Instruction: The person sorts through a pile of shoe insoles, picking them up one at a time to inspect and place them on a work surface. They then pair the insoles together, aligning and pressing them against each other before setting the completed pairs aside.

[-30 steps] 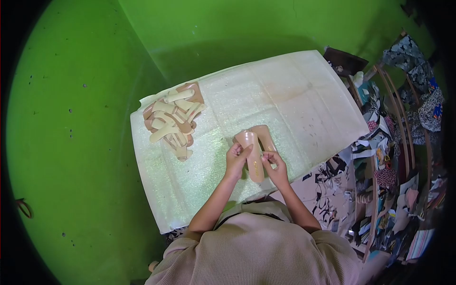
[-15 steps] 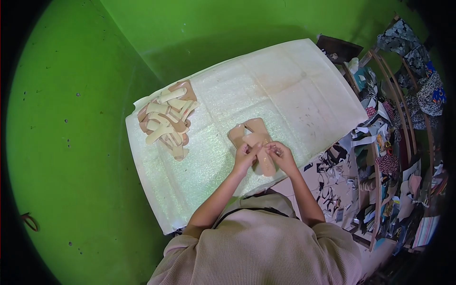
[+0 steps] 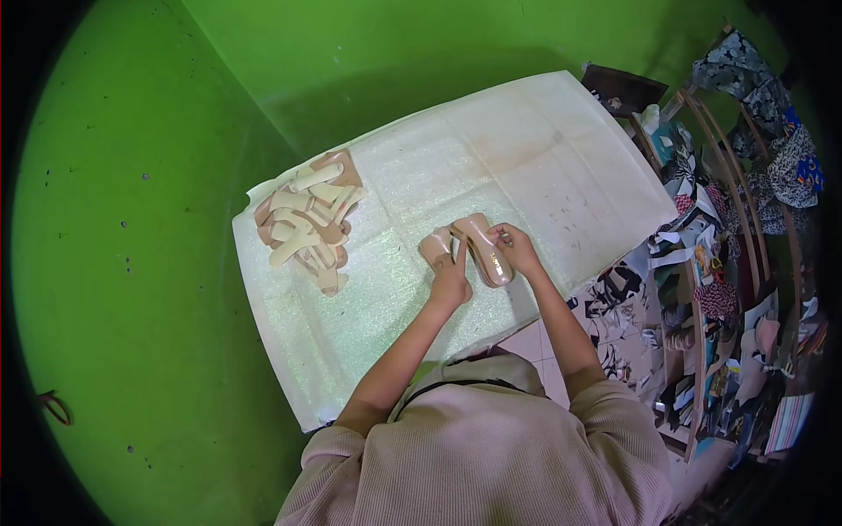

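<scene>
Two tan shoe soles lie side by side on the white-covered table. My left hand [image 3: 451, 282] is at the near end of the left sole [image 3: 434, 245], covering part of it, with a finger stretched out along the gap between the two. The right sole [image 3: 482, 244] is long, shiny at the near end and marked with small pale lettering. My right hand [image 3: 516, 247] is beside its right edge, fingers apart and fingertips touching its top. A heap of tan soles and cream strips [image 3: 307, 219] rests on the table's left part.
The table [image 3: 561, 167] has a wrinkled white cover and stands by green walls [image 3: 132, 219]. To the right, a wooden rack [image 3: 702, 351] is crammed with materials. Dark scraps [image 3: 614, 351] litter the tiled floor.
The tan piece held across the soles between both hands is no longer raised there. The right sole now shows its lettering, and my hands have moved apart, the right one up along its edge.
</scene>
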{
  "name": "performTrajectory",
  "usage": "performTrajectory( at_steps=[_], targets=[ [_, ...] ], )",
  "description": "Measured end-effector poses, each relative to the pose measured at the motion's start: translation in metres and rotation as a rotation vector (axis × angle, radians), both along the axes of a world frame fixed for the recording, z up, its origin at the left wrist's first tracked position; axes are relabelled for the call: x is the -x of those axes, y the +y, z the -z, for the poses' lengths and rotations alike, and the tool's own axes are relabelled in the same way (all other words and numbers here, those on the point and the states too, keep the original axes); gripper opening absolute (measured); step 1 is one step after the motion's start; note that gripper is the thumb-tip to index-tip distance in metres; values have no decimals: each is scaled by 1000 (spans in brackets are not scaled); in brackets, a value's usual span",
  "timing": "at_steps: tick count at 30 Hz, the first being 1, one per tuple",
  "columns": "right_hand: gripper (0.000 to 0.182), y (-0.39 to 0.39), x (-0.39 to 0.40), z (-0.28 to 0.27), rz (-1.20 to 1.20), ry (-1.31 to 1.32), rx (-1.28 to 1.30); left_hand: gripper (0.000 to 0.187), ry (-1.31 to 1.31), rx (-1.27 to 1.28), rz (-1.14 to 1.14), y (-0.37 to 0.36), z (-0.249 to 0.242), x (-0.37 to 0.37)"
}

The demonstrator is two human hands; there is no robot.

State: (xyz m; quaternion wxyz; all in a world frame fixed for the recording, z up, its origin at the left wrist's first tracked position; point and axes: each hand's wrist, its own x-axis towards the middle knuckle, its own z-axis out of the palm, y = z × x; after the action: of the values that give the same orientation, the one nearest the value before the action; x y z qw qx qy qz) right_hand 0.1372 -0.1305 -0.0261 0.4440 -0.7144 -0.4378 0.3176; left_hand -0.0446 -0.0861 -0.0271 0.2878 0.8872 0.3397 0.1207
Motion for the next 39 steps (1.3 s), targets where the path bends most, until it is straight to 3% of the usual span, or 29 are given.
performTrajectory(
  at_steps=[5, 10, 28, 31, 39],
  targets=[
    [20, 1, 2, 12, 9, -20, -4, 91, -58, -69, 13, 0, 24, 0],
    [20, 2, 3, 16, 20, -26, -3, 89, -21, -57, 29, -4, 11, 2],
    [24, 4, 15, 6, 65, -223, 24, 70, 120, -238, 61, -13, 30, -3],
    [24, 2, 15, 5, 76, -229, 10, 69, 136, -382, 86, -11, 35, -4],
    [23, 2, 13, 9, 79, -205, -19, 67, 130, -382, 116, -8, 42, -3]
  ],
)
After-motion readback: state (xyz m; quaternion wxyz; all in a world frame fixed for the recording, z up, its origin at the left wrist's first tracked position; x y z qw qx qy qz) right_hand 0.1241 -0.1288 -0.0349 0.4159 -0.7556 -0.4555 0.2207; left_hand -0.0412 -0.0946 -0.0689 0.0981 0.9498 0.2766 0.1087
